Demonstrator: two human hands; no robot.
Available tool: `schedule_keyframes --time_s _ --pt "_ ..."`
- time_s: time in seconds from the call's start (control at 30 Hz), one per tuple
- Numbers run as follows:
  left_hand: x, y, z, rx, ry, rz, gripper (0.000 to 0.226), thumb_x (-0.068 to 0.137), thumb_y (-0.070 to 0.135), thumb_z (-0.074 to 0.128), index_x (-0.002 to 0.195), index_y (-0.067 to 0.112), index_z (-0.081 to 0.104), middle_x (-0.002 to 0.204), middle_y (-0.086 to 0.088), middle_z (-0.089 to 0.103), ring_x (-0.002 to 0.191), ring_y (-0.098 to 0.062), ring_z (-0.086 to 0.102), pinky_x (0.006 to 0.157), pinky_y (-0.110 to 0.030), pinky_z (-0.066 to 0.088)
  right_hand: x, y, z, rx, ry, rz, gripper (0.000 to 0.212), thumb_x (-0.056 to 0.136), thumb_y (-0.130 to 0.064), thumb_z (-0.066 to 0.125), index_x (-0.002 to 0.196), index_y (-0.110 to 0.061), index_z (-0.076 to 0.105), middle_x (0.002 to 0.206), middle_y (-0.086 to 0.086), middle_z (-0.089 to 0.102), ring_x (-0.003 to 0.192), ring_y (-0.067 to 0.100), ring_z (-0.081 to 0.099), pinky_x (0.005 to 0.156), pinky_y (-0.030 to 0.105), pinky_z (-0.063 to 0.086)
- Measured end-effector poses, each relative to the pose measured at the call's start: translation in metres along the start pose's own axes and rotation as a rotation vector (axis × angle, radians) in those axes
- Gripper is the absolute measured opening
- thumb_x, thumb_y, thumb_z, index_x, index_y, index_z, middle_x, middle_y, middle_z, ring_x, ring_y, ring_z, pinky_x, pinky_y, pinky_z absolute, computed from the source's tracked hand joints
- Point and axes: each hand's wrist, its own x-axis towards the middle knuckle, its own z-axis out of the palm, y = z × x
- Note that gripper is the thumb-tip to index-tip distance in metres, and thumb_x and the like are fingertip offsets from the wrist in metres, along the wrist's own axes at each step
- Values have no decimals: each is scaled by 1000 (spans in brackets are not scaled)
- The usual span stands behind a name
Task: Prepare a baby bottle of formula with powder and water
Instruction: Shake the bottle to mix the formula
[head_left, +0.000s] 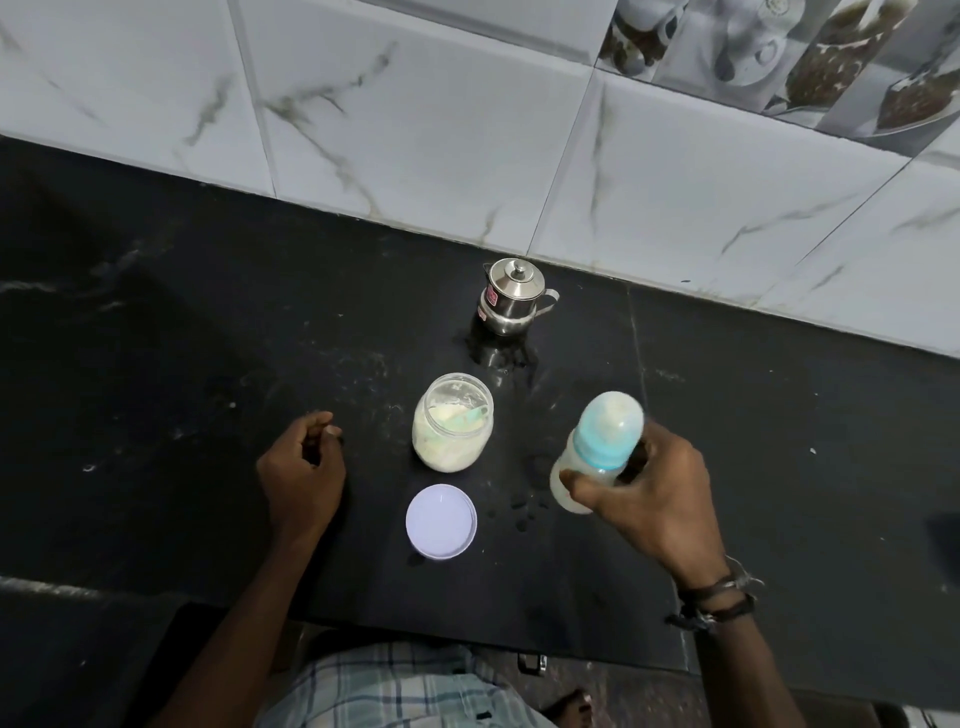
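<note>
My right hand (652, 499) grips a baby bottle (597, 447) with a blue collar and clear cap; it holds milky liquid, is tilted and looks motion-blurred. An open clear jar of pale formula powder (452, 422) stands at the centre of the black counter, with a light green scoop inside it. Its white lid (441, 521) lies flat in front of the jar. My left hand (304, 470) rests on the counter left of the jar, fingers curled, holding nothing. A small lidded steel pot (511, 296) stands behind the jar near the wall.
The black stone counter (182, 338) runs along a white marbled tile wall (467, 130). Water drops and a wet patch lie on the counter between the steel pot and the bottle. The counter's front edge is close to my body.
</note>
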Motion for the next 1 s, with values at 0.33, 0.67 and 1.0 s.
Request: schedule_keyframes --time_s 0.33,0.67,1.0 --pt "0 2 -1 8 0 -3 20 91 3 64 107 11 71 90 -1 72 80 -4 66 76 -3 48 -2 4 0 -38 -42 -9 43 55 -35 86 94 -26 69 83 -10 74 77 10 71 71 39 61" --pt "-1 4 -1 15 1 -7 18 91 4 64 108 10 71 90 1 71 79 6 64 76 -3 47 -2 5 2 69 -85 -76 40 58 -27 88 95 -25 72 89 -5 77 83 14 74 74 40 62" --pt "-2 5 -1 7 -5 -20 19 91 4 64 108 10 70 90 0 70 81 1 64 75 -3 47 1 11 6 112 -65 -26 43 54 -36 86 93 -28 70 85 -11 76 79 9 73 72 37 62"
